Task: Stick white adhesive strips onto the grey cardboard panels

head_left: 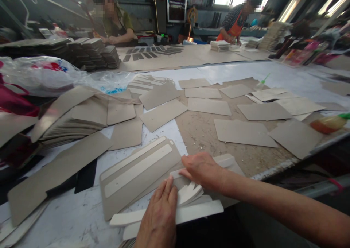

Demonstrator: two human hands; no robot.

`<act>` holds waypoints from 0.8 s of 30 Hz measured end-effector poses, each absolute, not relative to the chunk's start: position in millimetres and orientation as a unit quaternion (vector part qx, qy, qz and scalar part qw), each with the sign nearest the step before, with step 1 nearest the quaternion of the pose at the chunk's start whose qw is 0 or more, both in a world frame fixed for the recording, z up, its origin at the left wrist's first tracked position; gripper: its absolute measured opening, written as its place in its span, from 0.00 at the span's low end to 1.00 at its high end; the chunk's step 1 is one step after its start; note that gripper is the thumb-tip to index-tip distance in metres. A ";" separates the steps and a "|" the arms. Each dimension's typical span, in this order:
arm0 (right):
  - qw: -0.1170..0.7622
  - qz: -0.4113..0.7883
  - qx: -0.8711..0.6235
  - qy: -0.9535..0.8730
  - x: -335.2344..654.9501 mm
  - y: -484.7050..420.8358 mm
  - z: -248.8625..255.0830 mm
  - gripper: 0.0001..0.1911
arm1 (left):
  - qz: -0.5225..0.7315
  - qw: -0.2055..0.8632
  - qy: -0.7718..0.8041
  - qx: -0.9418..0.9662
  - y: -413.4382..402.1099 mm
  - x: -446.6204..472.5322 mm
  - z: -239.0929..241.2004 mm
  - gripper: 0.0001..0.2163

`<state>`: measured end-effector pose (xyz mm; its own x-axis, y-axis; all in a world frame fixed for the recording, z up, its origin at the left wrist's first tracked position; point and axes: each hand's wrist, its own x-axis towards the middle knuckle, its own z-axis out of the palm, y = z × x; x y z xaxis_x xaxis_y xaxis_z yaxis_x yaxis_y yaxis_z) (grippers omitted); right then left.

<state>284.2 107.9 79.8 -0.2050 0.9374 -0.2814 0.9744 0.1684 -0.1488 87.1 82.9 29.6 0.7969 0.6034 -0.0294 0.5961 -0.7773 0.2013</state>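
My left hand [161, 215] lies flat, fingers together, on a fan of white strips [188, 194] at the table's near edge. My right hand [201, 169] reaches across from the right, its fingers curled down onto one white strip at the top of that fan. Just left of both hands lies a grey card panel [136, 175] with two white strips stuck along it. More long white strips [169, 215] lie under my left hand.
Many loose grey card panels [243, 131] are spread over the brown sheet [202, 131]. A stack of panels [71, 126] sits left. A glue bottle [329, 123] lies at right. Plastic bags [41, 74] are far left. Two other people work at the far tables.
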 end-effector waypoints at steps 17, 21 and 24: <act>0.019 -0.197 0.604 0.772 303.8 98.2 75.8 0.12 | 0.068 0.064 0.349 0.933 72.8 98.5 21.6 0.25; 0.014 -0.192 0.599 0.777 297.8 102.7 67.8 0.11 | 0.069 0.072 0.347 0.933 71.7 98.5 20.4 0.26; 0.013 -0.192 0.604 0.773 297.0 103.5 63.3 0.11 | 0.070 0.075 0.346 0.933 71.9 97.9 17.6 0.26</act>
